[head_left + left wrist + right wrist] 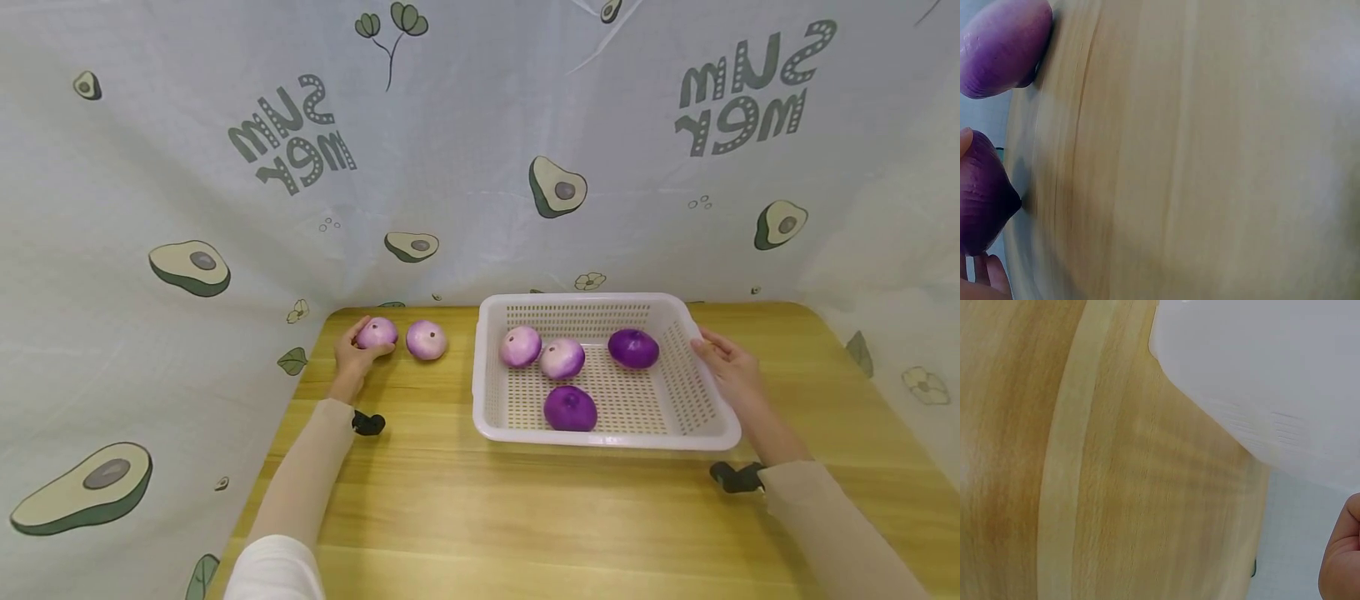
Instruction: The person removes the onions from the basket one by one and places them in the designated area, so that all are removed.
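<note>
At the table's far left, my left hand [352,357] grips a purple onion [377,332] between thumb and fingers. The left wrist view shows the same onion [984,194], its pointed end toward the wood, with fingertips [997,275] below it. A second pale purple onion [426,340] lies just right of that hand. My right hand [738,375] holds the right rim of a white plastic basket [600,440], thumb over the edge. Inside the basket are two pale onions [521,347] and two darker purple onions [633,348]. The right wrist view has the basket's outer wall [1260,369].
The wooden table [420,500] carries everything. A white curtain [450,167] printed with avocados and lettering hangs behind and around it. Black wrist devices [367,423] sit on both forearms.
</note>
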A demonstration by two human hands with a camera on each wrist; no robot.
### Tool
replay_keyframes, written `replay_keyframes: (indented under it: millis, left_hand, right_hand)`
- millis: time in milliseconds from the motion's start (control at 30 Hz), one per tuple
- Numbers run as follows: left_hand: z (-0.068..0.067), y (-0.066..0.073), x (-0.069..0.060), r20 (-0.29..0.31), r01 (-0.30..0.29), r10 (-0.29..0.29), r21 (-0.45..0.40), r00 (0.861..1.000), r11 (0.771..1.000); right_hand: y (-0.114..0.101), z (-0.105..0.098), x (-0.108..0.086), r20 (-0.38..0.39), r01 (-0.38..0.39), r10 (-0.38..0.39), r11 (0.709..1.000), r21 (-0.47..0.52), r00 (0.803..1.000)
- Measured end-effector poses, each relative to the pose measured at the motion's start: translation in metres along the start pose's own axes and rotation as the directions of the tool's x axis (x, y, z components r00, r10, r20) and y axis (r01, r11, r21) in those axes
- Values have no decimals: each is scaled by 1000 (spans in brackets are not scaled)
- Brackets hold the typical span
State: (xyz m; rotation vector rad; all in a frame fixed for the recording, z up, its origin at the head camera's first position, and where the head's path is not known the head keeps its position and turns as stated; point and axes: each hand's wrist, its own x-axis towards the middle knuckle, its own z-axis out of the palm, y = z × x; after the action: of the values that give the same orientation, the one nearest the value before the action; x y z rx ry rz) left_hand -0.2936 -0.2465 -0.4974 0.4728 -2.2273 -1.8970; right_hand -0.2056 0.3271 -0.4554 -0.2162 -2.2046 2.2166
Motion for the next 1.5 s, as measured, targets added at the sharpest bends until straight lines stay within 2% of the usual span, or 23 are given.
replay_keyframes:
  millis: [200, 367, 600, 733, 967, 1133, 1333, 1500]
  left_hand:
    - [-1, 1, 0, -4, -2, 2, 41, 1000, 999]
    - [-4, 0, -1, 2, 9, -9, 76, 1000, 997]
    - [-5, -1, -2, 25, 14, -16, 81, 1000, 997]
    - [-4, -1, -3, 32, 18, -20, 76, 999, 997]
    - [-4, 3, -6, 56, 33, -38, 76, 998, 997]
    - [-3, 21, -15, 92, 46, -49, 38, 995, 998]
    - [5, 57, -29, 139, 35, -33, -14, 990, 999]
    - [20, 88, -48, 152, 17, -7, -65, 988, 998]
  right_hand:
    - [7, -3, 5, 12, -8, 8, 1000, 18, 1000]
    - [10, -4, 7, 13, 2, -2, 1000, -13, 1000]
    - [10, -2, 7, 2, -8, 8, 1000, -4, 1000]
    - [11, -2, 7, -3, -13, 13, 999, -31, 1000]
    - [12, -1, 7, 3, -20, 20, 1000, -20, 1000]
    - [13, -3, 8, 1, -7, 7, 999, -43, 1000]
    - [12, -6, 8, -12, 12, -13, 994, -113, 1000]
    - [12, -7, 9, -18, 20, -22, 994, -104, 1000]
